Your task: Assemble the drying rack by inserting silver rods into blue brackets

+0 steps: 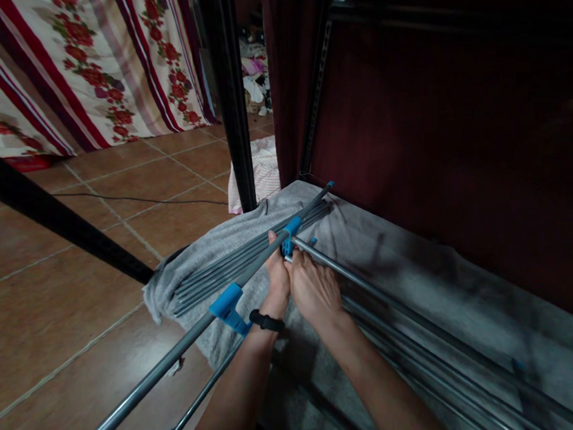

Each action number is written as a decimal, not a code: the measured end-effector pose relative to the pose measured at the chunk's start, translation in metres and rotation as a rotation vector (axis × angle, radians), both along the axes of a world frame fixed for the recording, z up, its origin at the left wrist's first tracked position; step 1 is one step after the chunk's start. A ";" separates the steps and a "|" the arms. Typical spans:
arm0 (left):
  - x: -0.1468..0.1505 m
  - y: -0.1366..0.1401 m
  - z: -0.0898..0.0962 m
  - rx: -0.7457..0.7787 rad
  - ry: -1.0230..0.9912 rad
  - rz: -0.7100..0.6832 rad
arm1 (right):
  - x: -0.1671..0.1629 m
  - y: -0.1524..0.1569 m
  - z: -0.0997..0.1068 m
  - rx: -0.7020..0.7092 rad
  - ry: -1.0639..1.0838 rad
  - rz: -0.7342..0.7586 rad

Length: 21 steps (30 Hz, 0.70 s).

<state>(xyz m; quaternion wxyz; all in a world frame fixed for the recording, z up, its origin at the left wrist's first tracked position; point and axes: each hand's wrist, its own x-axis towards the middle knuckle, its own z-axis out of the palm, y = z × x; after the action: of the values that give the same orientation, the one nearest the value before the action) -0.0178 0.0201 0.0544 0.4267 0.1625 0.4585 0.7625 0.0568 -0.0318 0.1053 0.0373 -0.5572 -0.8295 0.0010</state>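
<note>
The blue joint is at the far tips of both hands, just under the pole, whose long axis runs from near left to far right. The left hand is under the pole with its thumb raised against it; the other fingers are hidden, so I cannot tell how tight that grip is. The right hand has a narrow grip, fingers curled over what seems to be a thin rod, its end showing just below the joint. Another rod runs from the joint toward near right, crossing the pole's line. The hands meet, about equally near the joint. Left of them, a bundle lies on the grey blanket, by its edge above the tile floor. A black post bounds the far side and a dark panel the right; blanket shows between rods and panel.
</note>
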 end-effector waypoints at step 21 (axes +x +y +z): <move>0.004 0.008 -0.017 -0.042 0.150 0.051 | 0.013 0.007 -0.009 -0.114 0.151 -0.059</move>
<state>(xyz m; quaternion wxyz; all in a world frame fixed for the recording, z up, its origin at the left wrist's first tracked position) -0.0140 0.0279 0.0370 0.3748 0.1982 0.5089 0.7492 0.0694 -0.0247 0.0959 0.0682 -0.5809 -0.8062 0.0891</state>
